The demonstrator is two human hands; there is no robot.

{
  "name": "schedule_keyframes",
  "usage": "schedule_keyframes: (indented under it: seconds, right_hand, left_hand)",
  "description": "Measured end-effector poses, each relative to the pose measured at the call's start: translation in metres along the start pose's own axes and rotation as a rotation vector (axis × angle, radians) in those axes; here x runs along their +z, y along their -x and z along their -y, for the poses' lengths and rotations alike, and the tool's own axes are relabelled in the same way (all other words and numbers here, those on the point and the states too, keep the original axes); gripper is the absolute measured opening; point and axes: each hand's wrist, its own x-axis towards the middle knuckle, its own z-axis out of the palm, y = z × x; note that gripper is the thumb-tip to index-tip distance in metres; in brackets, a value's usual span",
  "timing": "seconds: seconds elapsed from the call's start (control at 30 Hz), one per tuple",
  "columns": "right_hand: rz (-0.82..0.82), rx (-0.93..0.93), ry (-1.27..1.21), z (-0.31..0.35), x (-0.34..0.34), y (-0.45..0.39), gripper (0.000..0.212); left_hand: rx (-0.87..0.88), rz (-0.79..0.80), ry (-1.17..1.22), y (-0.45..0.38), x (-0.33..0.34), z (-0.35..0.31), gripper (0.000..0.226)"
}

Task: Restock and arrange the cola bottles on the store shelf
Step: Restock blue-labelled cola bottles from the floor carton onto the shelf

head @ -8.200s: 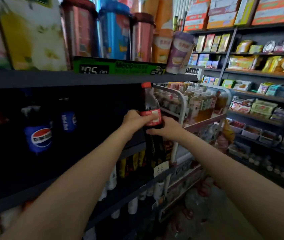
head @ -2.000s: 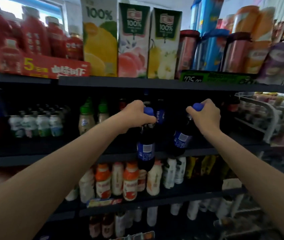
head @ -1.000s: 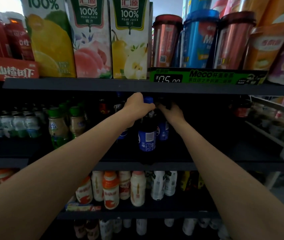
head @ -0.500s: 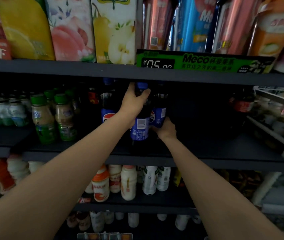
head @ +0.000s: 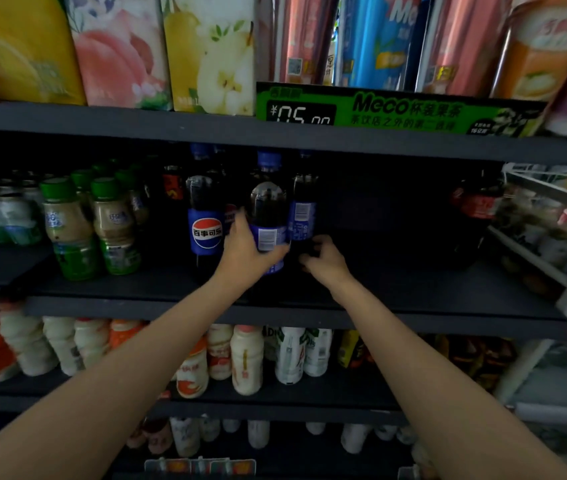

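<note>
Three blue-capped, blue-labelled cola bottles stand upright on the dark middle shelf (head: 413,289). My left hand (head: 245,249) is wrapped around the label of the middle cola bottle (head: 267,202). My right hand (head: 325,259) grips the dark lower body of the right cola bottle (head: 302,209), just beside it. The left cola bottle (head: 206,216) stands free with its round logo facing out. A red-labelled cola bottle (head: 476,209) stands alone at the far right of the same shelf.
Green-capped tea bottles (head: 67,230) crowd the shelf's left side. Juice cartons (head: 206,53) and tall cups (head: 375,39) fill the shelf above, behind a green price strip (head: 396,110). White yoghurt drink bottles (head: 245,358) line the shelf below. A white wire rack (head: 559,220) juts in at right.
My left hand has slid down from the bottle's cap to its label. My right hand has dropped lower on the neighbouring bottle. The camera has moved closer to the shelf.
</note>
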Motion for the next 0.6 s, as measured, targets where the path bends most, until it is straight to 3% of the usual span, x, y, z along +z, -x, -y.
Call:
schedule_keyframes:
  seconds: [0.1, 0.3, 0.5, 0.6]
  right_hand:
    - [0.058, 0.021, -0.023, -0.003, -0.005, 0.000, 0.058]
    - [0.170, -0.023, -0.147, -0.002, -0.016, 0.001, 0.062]
    - [0.344, -0.115, 0.067, -0.009, -0.028, -0.001, 0.092]
    - [0.280, -0.170, 0.109, -0.011, -0.016, -0.007, 0.091]
  left_hand:
    - [-0.128, 0.031, -0.159, 0.010, 0.011, 0.020, 0.071]
    - [-0.066, 0.097, -0.201, -0.007, 0.031, 0.004, 0.070]
    - [-0.086, 0.119, -0.214, -0.016, 0.050, 0.001, 0.067]
    - [-0.175, 0.217, -0.207, -0.020, 0.054, 0.005, 0.065]
